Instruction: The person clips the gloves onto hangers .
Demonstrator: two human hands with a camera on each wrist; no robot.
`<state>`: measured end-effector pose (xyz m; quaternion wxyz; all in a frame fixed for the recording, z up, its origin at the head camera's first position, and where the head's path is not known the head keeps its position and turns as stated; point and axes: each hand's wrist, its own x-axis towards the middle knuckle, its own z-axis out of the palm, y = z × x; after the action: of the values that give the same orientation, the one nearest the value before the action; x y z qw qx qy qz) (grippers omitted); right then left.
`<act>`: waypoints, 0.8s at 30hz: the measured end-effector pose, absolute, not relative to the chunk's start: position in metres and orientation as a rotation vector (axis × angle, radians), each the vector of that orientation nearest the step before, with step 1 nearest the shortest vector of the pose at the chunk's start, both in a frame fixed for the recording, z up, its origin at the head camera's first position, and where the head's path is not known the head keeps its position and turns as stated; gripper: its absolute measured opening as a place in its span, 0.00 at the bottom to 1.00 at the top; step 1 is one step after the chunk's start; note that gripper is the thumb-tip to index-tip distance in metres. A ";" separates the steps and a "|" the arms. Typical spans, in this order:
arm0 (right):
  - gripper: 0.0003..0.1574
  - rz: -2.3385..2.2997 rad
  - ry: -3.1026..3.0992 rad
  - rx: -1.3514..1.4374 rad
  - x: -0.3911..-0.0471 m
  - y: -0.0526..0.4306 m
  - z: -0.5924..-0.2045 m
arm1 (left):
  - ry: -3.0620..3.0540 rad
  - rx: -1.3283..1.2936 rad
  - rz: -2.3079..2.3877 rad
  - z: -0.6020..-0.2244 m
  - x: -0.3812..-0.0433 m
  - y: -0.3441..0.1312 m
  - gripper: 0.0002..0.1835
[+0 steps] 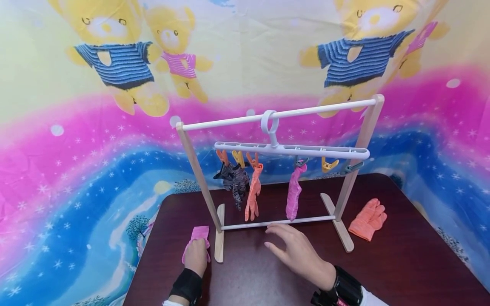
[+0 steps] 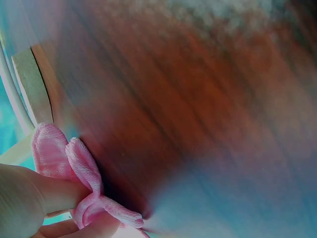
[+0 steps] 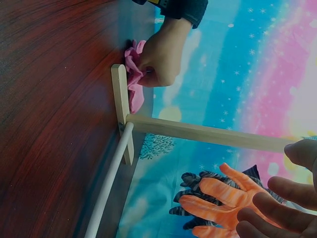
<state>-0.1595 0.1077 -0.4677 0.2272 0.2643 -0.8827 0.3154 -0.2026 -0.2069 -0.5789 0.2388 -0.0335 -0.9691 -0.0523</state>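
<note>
On the table left of the rack, my left hand point(image 1: 196, 257) grips a pink glove point(image 1: 200, 233). The left wrist view shows the glove's fingers bunched up between thumb and fingers. My right hand point(image 1: 300, 257) hovers before the rack's lower bar, fingers loosely bent and holding nothing. From a white hanger point(image 1: 249, 147) hang dark striped gloves point(image 1: 239, 182), an orange glove point(image 1: 254, 193) and another pink glove point(image 1: 294, 193), each held by clips. A second orange glove point(image 1: 369, 219) lies on the table to the right of the rack.
The wooden rack point(image 1: 199, 178) stands on the dark table point(image 1: 245, 280), its feet reaching toward me. Its white top bar point(image 1: 325, 109) carries the hanger. At the hanger's right end dangle a yellow clip point(image 1: 329, 165) and a grey-green clip point(image 1: 351, 168) without gloves. A printed cloth hangs behind.
</note>
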 end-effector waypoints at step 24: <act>0.17 0.880 -2.430 0.731 -0.159 0.111 -0.470 | -2.741 -0.055 -0.346 -0.572 -0.182 -0.209 0.15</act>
<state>-0.1587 0.1109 -0.4699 0.2260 0.2653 -0.8813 0.3191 -0.1817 -0.2091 -0.5717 0.1879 -0.0196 -0.9743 -0.1229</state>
